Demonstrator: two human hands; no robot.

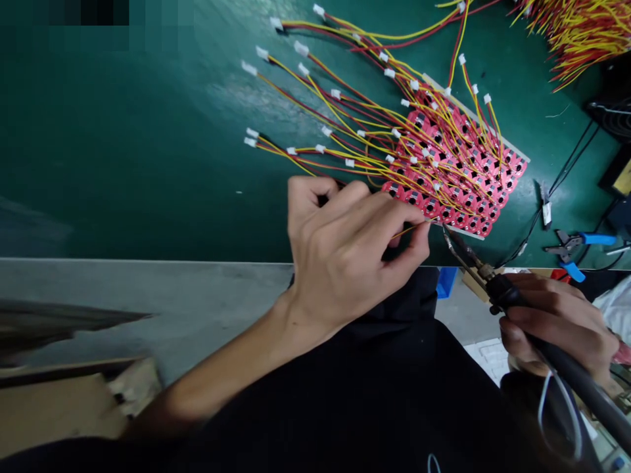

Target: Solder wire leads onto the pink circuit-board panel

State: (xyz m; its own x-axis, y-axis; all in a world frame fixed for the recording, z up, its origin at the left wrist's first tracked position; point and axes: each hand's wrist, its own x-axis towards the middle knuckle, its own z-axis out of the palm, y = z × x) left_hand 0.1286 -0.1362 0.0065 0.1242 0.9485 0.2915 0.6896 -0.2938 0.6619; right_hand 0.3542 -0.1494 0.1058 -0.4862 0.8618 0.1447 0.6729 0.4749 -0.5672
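Note:
My left hand [350, 240] pinches a thin wire [405, 232] between thumb and forefinger at the near edge of a panel of small red circuit boards [461, 177]. Many red and yellow wires [340, 108] with white plug connectors run from the boards toward the upper left. My right hand [557, 328] grips a soldering iron [500, 289] by its dark handle. The iron's tip, with a thin metal tube alongside, points at the panel's near edge, close to my left fingertips. Whether the tip touches a board I cannot tell.
A large bundle of red and yellow wires [586, 33] lies at the upper right of the green table [148, 164]. Blue-handled pliers [576, 246] and black cables [566, 164] sit to the right. A cardboard box [59, 407] stands below, at the lower left.

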